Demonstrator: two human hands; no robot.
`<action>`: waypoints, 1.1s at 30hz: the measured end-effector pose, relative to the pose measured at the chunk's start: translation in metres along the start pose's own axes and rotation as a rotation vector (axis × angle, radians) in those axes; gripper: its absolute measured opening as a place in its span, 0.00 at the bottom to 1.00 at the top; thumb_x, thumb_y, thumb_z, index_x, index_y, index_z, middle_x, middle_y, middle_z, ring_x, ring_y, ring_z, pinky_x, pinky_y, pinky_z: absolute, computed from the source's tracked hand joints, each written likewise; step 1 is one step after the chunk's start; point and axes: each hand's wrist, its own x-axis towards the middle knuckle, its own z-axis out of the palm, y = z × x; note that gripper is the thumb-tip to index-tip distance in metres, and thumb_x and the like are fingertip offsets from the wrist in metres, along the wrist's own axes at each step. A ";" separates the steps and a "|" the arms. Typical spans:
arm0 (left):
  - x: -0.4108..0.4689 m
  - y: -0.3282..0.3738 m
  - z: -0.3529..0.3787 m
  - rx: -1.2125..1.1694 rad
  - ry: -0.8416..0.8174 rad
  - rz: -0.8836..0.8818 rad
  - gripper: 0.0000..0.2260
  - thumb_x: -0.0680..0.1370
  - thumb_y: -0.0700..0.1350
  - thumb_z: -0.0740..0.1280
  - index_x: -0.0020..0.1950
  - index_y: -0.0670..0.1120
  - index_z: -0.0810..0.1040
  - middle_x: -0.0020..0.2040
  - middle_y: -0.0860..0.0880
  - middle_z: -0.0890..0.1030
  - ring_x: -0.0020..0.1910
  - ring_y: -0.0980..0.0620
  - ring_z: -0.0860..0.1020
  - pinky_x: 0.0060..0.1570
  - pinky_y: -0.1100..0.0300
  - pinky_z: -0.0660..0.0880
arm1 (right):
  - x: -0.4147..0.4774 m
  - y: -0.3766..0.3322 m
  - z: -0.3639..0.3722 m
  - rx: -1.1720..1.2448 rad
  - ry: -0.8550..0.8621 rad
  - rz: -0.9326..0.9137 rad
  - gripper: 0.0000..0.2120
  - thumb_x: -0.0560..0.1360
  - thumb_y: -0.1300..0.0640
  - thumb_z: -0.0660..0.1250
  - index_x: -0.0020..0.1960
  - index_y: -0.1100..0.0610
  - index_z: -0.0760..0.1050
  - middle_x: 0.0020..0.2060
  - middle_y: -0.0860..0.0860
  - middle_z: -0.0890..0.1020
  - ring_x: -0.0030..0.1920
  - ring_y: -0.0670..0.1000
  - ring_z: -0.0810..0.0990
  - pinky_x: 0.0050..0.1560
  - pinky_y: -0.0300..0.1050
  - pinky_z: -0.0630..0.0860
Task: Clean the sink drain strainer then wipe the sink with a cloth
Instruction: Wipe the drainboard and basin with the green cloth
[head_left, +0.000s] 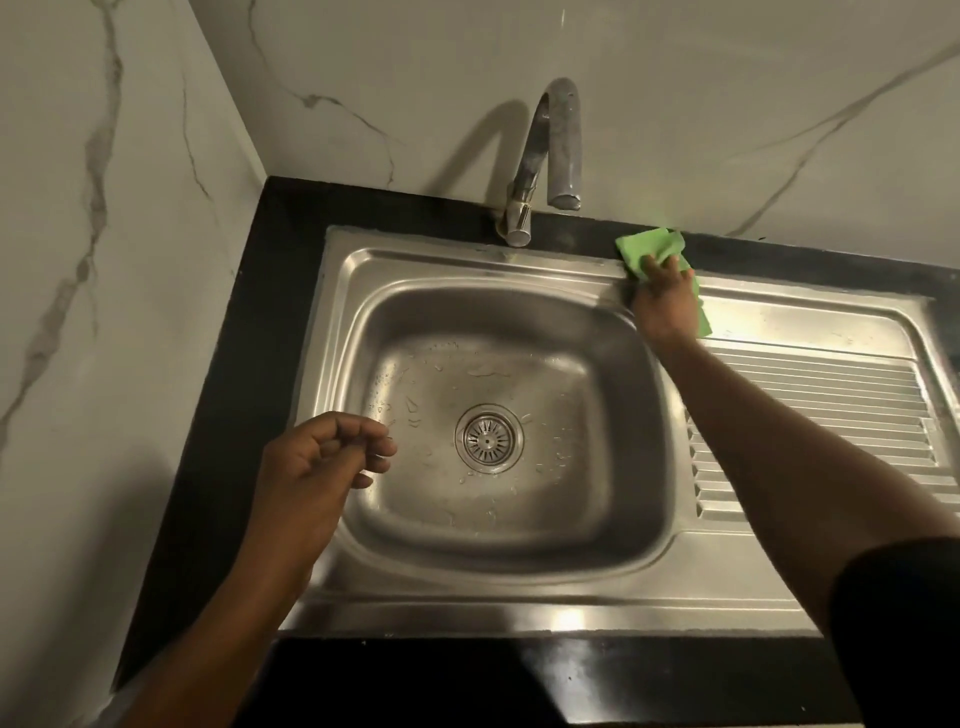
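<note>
pressing green cloth (655, 249) under right hand (665, 301), sink (519, 260) back rim

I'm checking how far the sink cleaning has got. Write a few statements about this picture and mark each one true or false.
1. The right hand presses a green cloth on the sink's back rim. True.
2. The strainer lies on the draining board. False: it sits in the drain of the basin.
3. The left hand holds a sponge. False: it is loosely curled and holds nothing.
4. Water drops lie on the basin floor. True.
5. Water runs from the tap. False: no stream shows.
</note>
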 end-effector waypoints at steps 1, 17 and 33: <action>0.000 -0.001 -0.001 0.005 0.002 -0.007 0.17 0.81 0.30 0.64 0.48 0.49 0.86 0.44 0.48 0.89 0.45 0.46 0.88 0.47 0.52 0.81 | -0.004 -0.007 0.015 -0.056 -0.031 -0.051 0.24 0.84 0.57 0.58 0.79 0.55 0.68 0.81 0.60 0.64 0.79 0.65 0.62 0.77 0.57 0.63; 0.007 0.008 0.006 0.016 0.009 -0.023 0.20 0.80 0.30 0.63 0.46 0.53 0.87 0.44 0.48 0.89 0.44 0.47 0.88 0.45 0.55 0.80 | -0.116 -0.158 0.135 0.000 -0.211 -0.570 0.34 0.81 0.64 0.59 0.84 0.55 0.54 0.84 0.55 0.54 0.85 0.57 0.47 0.83 0.60 0.49; 0.005 0.001 -0.009 0.013 0.042 -0.092 0.18 0.81 0.30 0.64 0.45 0.50 0.86 0.44 0.48 0.89 0.45 0.45 0.87 0.44 0.56 0.79 | -0.093 -0.176 0.095 0.440 0.017 -0.504 0.22 0.86 0.54 0.56 0.80 0.50 0.68 0.80 0.51 0.67 0.81 0.51 0.63 0.80 0.46 0.63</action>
